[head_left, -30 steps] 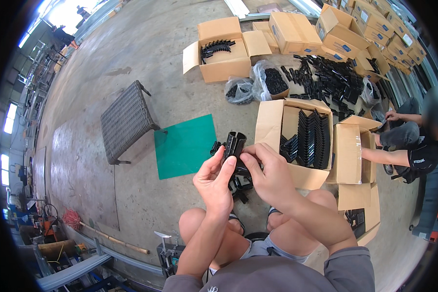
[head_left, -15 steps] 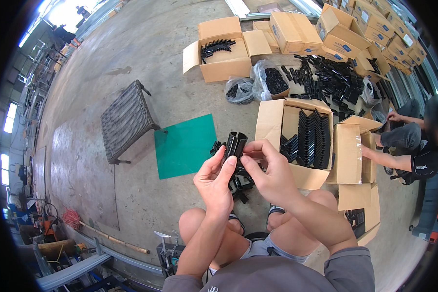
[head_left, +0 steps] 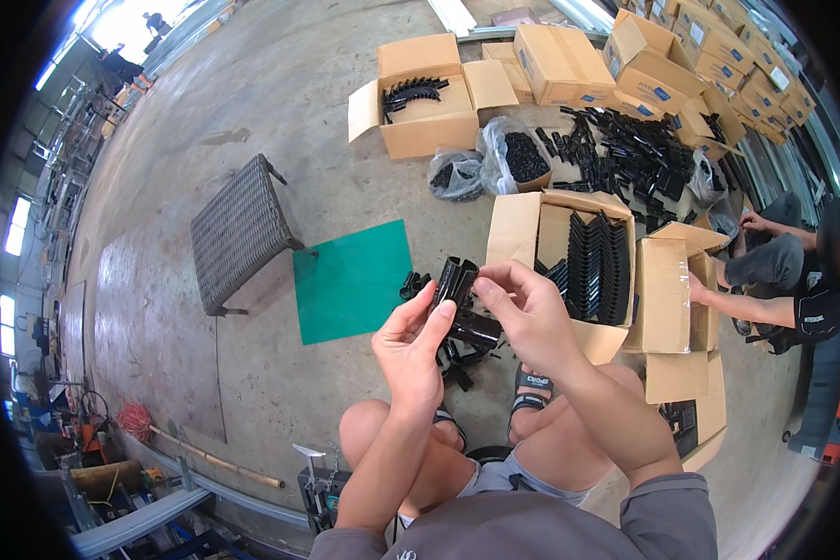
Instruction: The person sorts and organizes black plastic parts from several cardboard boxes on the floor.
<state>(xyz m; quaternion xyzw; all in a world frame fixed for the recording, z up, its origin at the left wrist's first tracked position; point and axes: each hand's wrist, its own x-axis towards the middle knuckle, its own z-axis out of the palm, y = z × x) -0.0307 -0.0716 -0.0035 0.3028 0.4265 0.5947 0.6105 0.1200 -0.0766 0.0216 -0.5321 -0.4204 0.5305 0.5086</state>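
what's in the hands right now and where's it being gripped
A black tubular fitting: the left hand pinches its side between thumb and fingers. The right hand is at its upper right edge; whether it grips cannot be told.

From my end I see a glossy, smooth black tube part (plastic, it seems), a matt cardboard box, a rough woven stool.

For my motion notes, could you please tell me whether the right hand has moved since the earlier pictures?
Yes: against the green mat, the right hand shifted slightly up and rightward.
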